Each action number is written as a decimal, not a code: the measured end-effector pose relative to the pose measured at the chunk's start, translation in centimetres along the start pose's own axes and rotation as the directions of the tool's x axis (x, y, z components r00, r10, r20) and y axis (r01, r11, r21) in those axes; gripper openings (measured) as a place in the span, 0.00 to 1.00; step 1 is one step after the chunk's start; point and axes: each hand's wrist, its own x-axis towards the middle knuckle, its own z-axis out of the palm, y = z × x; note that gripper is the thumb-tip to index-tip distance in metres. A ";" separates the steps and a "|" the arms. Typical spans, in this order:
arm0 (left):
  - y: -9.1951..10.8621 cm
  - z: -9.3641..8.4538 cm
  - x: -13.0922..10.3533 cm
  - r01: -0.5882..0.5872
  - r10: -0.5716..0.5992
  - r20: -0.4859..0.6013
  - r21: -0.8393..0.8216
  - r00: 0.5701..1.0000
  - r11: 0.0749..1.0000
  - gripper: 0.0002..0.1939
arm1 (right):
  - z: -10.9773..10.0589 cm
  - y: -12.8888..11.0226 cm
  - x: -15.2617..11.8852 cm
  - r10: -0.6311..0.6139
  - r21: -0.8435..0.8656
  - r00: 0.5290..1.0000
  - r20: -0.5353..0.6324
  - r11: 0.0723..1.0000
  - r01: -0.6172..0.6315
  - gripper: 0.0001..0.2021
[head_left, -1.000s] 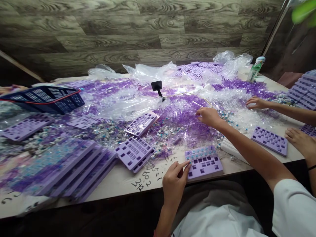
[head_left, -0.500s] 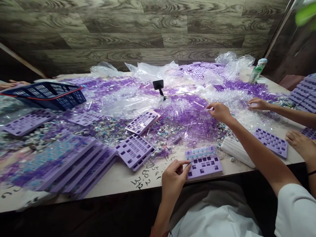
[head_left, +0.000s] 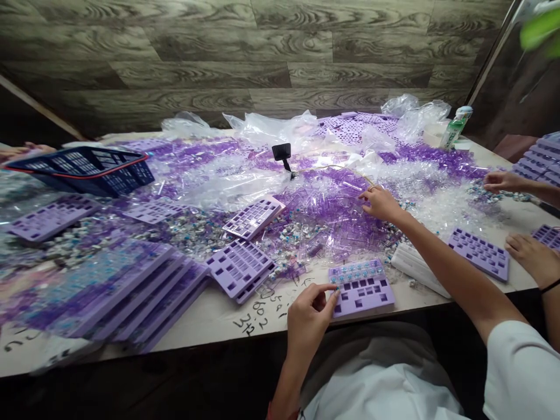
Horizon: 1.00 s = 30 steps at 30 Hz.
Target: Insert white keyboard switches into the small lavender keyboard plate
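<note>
My left hand (head_left: 310,312) is at the left edge of a purple slotted tray (head_left: 365,300). Its thumb and forefinger are pinched together, with a small blue-green speck showing at the tips. Blue-topped pieces (head_left: 356,271) under a clear layer fill the tray's upper rows, and the lower slots are dark. My right hand (head_left: 380,202) is stretched out over a heap of clear purple plastic pieces (head_left: 336,216). Its fingers are apart and bent toward the heap; nothing shows between them.
A black stand (head_left: 281,153) rises mid-table. Purple trays (head_left: 240,268) and a tray stack (head_left: 118,291) lie left, near a blue basket (head_left: 109,172). A white block (head_left: 415,268) sits under my right forearm. At right, a co-worker's hands (head_left: 505,182) work beside a tray (head_left: 479,254).
My right hand has shifted slightly left and down, and its fingers have opened; the whitish piece at its fingertips is no longer visible. The co-worker's far hand moved right. My left hand stays put.
</note>
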 end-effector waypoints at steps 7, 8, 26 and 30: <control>0.3 -0.2 -0.1 0.009 -0.008 0.032 -0.035 0.999 0.999 0.11 | -0.4 -0.2 -0.5 0.025 -0.024 0.995 -0.094 0.999 -0.028 0.10; 0.3 -0.2 -0.1 0.011 -0.010 0.038 -0.045 0.999 0.999 0.11 | -0.8 -0.3 -0.9 0.026 -0.024 0.994 -0.109 0.999 -0.029 0.10; 0.4 -0.1 -0.3 -0.034 0.034 0.020 -0.005 0.999 0.999 0.09 | 1.7 -11.6 -17.1 -0.156 0.464 0.960 -0.232 0.849 0.251 0.08; 0.8 -0.2 -0.5 -0.049 0.048 0.016 0.014 0.999 0.999 0.09 | 1.7 -10.6 -17.1 -0.017 0.599 0.965 -0.261 0.782 0.176 0.07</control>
